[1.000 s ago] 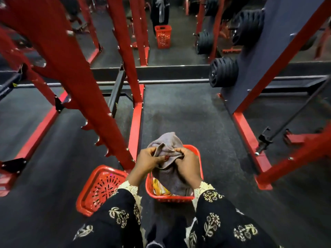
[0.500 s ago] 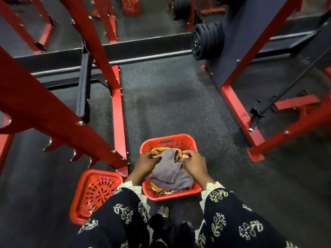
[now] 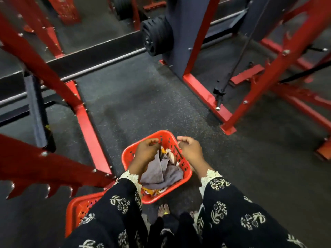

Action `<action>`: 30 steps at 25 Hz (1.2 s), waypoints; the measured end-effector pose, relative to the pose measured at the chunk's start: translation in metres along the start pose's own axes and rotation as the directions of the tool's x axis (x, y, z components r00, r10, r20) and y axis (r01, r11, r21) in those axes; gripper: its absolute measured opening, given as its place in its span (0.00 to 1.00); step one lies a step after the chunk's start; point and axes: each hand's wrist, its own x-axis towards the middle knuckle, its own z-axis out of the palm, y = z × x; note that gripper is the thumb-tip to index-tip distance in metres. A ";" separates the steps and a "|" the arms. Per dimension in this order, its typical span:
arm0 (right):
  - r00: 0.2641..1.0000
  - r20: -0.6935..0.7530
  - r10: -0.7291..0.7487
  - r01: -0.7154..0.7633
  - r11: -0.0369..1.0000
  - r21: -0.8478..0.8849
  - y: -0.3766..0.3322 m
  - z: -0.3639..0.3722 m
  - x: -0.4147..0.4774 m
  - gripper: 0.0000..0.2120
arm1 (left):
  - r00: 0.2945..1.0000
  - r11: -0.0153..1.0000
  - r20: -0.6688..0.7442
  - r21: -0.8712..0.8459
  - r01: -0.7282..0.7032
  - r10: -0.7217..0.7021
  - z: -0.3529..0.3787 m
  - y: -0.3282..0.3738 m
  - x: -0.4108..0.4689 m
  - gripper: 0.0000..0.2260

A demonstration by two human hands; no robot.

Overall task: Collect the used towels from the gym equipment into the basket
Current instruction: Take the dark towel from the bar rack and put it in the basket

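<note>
Red basket (image 3: 187,173) sits on the dark rubber floor (image 3: 143,104), and the grey towel (image 3: 161,173) is lying crumpled inside it, on top of some yellow cloth (image 3: 152,192). Left hand (image 3: 146,151) and right hand (image 3: 190,149) hover just above the rim, fingers loosely curled, gripping nothing. Second red basket (image 3: 80,206) is just beside it, lower left.

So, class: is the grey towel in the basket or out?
In: the grey towel lies crumpled inside the red basket, atop other cloths.
</note>
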 end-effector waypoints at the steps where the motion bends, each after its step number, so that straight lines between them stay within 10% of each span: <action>1: 0.999 -0.033 0.004 -0.001 0.998 0.070 -0.003 -0.014 -0.004 0.10 | 0.999 1.000 0.039 -0.006 -0.030 0.030 0.013 0.012 -0.004 0.07; 11: 0.809 -0.587 0.027 0.331 0.806 0.492 0.031 -0.286 -0.138 0.09 | 0.800 0.950 0.530 -0.037 -0.309 0.281 0.262 0.104 -0.148 0.08; 20: 0.308 -0.910 0.277 0.558 0.722 0.408 0.197 -0.525 -0.410 0.09 | 0.356 0.929 0.905 -0.096 -0.358 0.231 0.518 0.029 -0.437 0.10; 30: -0.211 -0.811 0.546 0.644 0.702 0.305 0.393 -0.637 -0.661 0.10 | -0.150 0.873 0.986 -0.010 -0.488 -0.073 0.688 -0.123 -0.733 0.11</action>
